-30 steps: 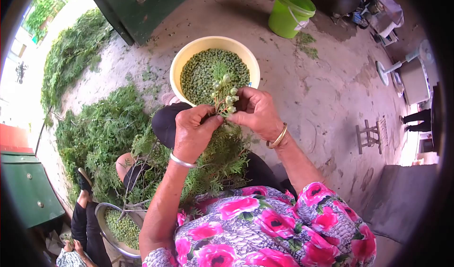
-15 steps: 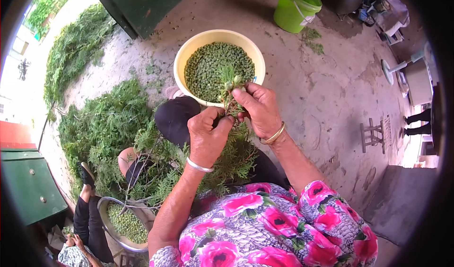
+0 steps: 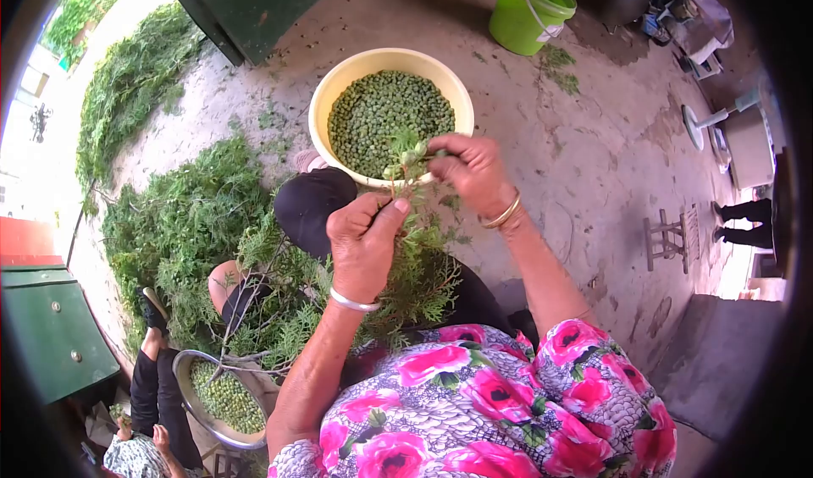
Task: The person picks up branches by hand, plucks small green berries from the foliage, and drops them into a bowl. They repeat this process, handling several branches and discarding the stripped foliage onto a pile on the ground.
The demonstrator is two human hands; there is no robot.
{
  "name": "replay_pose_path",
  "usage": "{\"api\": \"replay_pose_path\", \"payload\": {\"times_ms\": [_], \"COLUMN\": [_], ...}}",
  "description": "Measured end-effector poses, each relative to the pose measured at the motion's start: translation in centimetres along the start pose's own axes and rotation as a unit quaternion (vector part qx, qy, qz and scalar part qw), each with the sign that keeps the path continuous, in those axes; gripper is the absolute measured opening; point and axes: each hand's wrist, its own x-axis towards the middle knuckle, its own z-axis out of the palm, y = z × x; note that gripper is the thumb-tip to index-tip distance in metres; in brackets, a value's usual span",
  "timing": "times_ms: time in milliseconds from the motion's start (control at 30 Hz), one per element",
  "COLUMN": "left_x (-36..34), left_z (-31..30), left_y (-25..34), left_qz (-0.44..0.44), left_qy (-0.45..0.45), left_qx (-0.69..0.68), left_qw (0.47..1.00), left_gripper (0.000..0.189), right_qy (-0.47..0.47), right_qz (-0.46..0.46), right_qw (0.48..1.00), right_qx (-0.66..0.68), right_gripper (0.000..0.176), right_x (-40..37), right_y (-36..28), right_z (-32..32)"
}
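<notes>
My left hand [image 3: 368, 237], with a silver bangle at the wrist, pinches the stem of a green sprig [image 3: 405, 166] that bears pale green cones. Close by on the right is my right hand [image 3: 474, 171], gold bangle at the wrist, its thumb and fingertips together at the sprig's cones; what is between them is too small to make out. Both hands are at the near rim of a cream basin [image 3: 318, 105] holding many small green cones [image 3: 385, 114]. Leafy branches [image 3: 423, 283] lie across the lap, under the left forearm.
A bright green bucket [image 3: 529, 16] stands at the top. Piles of cut branches [image 3: 182, 232] cover the floor on the left. A metal basin [image 3: 182, 376] of cones sits lower left, beside another person [image 3: 152, 393]. A small wooden stool [image 3: 669, 239] is at the right.
My right hand has shifted up and right, away from my left hand, toward the sprig's top. My left hand has moved slightly left, still on the stem.
</notes>
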Motion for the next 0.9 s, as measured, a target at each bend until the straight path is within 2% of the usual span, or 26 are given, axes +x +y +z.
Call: {"api": "replay_pose_path", "payload": {"times_ms": [33, 100, 133, 167, 233, 267, 367, 533, 667, 767, 867, 900], "left_x": [-0.1, 0.0, 0.2, 0.4, 0.3, 0.2, 0.1, 0.1, -0.2, -0.4, -0.4, -0.3], "left_z": [-0.4, -1.0, -1.1, -1.2, -1.1, -1.0, -1.2, -0.9, -0.8, -0.4, -0.6, -0.7], "left_y": [0.5, 0.7, -0.4, -1.0, -1.0, -1.0, -1.3, -1.2, -1.1, -0.9, -1.1, -1.3], "left_qz": [-0.020, -0.016, -0.018, -0.019, -0.030, -0.042, -0.057, -0.065, -0.038, -0.032, -0.015, 0.004], "left_qy": [0.009, 0.008, 0.004, -0.002, -0.011, -0.010, -0.018, -0.027, -0.016, -0.010, 0.000, 0.008], "left_qx": [-0.026, -0.015, -0.055, -0.096, -0.108, -0.136, -0.151, -0.152, -0.102, -0.078, -0.038, -0.002], "left_qw": [0.999, 1.000, 0.998, 0.995, 0.994, 0.990, 0.987, 0.986, 0.994, 0.996, 0.999, 1.000], "left_gripper": [0.012, 0.013, 0.013, 0.013, 0.012, 0.012, 0.011, 0.010, 0.011, 0.011, 0.014, 0.017], "right_qy": [-0.001, 0.054, 0.038, 0.040, -0.028, -0.031, -0.045, -0.048, -0.068, -0.049, -0.021, 0.003], "right_qz": [0.000, 0.136, 0.186, 0.186, 0.223, 0.235, 0.252, 0.230, 0.245, 0.255, 0.244, 0.207], "right_qw": [1.000, 0.959, 0.942, 0.942, 0.897, 0.883, 0.867, 0.895, 0.885, 0.883, 0.893, 0.942], "right_qx": [0.001, 0.244, 0.278, 0.278, 0.381, 0.405, 0.427, 0.379, 0.390, 0.392, 0.378, 0.265], "right_gripper": [0.009, 0.011, 0.013, 0.013, 0.014, 0.013, 0.014, 0.014, 0.018, 0.019, 0.012, 0.012], "right_x": [0.1, 0.3, 0.0, -0.3, -0.9, -1.4, -2.2, -1.9, -2.0, -1.9, -2.1, -2.2], "right_y": [0.2, 0.4, -0.1, -0.1, 0.0, 0.0, -0.5, -1.3, -1.1, -1.0, -1.0, -1.2], "right_z": [-0.7, -1.8, -1.8, -1.5, -0.4, 0.3, 1.5, 2.8, 2.4, 2.5, 3.0, 3.4]}}
